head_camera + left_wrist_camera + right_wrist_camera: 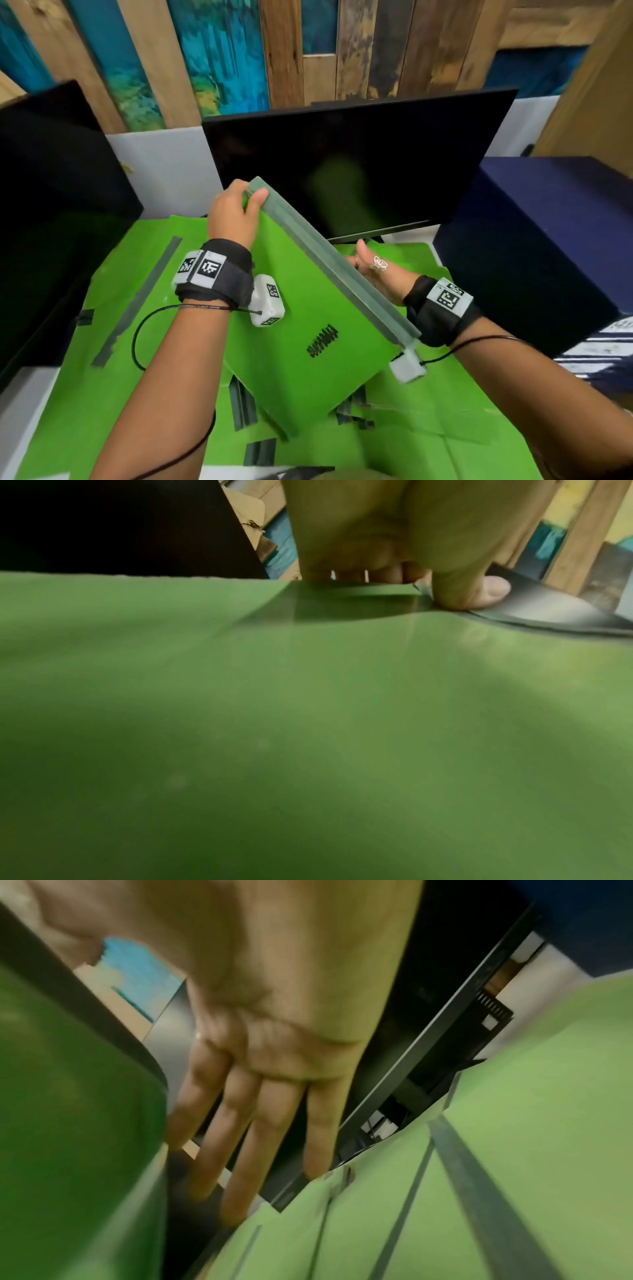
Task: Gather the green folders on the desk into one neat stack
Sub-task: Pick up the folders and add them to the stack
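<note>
Head cam looks down at desk; wrist cams close along hands; all share green folder.

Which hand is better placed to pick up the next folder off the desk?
Right, probably. The right hand is open beside the lifted folder; the left hand pinches its top corner.

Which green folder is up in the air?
The one with black writing is, tilted on edge: the left hand pinches its grey spine's top, the right hand touches its side. The other folders lie flat.
</note>
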The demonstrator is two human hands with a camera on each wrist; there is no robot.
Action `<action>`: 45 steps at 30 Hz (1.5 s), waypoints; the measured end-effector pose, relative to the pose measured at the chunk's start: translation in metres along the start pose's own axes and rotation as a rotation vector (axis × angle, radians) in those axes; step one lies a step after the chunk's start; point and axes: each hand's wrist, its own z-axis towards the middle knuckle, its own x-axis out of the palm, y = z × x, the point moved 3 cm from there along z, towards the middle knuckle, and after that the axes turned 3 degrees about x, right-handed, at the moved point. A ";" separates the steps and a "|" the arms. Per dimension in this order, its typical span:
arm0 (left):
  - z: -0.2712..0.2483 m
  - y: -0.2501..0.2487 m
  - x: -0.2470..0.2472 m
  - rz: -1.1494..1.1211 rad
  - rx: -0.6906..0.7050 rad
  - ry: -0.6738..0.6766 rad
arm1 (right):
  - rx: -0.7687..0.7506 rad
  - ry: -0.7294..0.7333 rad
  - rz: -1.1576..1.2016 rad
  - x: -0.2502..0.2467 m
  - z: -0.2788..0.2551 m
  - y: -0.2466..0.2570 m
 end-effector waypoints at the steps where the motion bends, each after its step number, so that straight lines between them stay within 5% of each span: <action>1: 0.000 0.006 -0.002 0.042 -0.037 -0.023 | 0.033 0.032 -0.111 -0.004 -0.004 -0.002; 5: -0.005 0.022 -0.009 -0.057 -0.121 -0.125 | 0.138 0.021 -0.587 -0.017 0.002 -0.020; 9: -0.007 0.024 -0.013 -0.115 -0.191 -0.109 | 0.051 -0.512 -0.739 -0.048 0.013 -0.022; 12: -0.001 0.023 -0.017 0.085 -0.164 0.010 | 0.031 -0.686 -0.688 -0.062 0.023 -0.023; 20: 0.011 0.046 -0.020 0.234 -0.209 0.237 | 0.083 -0.609 -0.585 -0.056 0.056 -0.008; 29: -0.022 0.131 -0.014 0.070 -0.433 0.269 | 0.105 -0.557 -0.747 -0.038 0.078 0.009; 34: -0.054 0.157 -0.001 0.136 -0.599 0.359 | 0.463 -0.278 -0.586 -0.029 0.088 -0.039; 38: -0.081 0.156 0.027 0.115 -0.692 0.464 | 0.585 -0.261 -0.670 -0.031 0.093 -0.078; 42: -0.109 0.132 0.059 0.005 -0.669 0.624 | 0.652 -0.316 -0.734 -0.060 0.080 -0.102; 45: -0.121 0.101 0.079 0.037 -0.525 0.777 | 0.672 -0.410 -0.843 -0.083 0.069 -0.120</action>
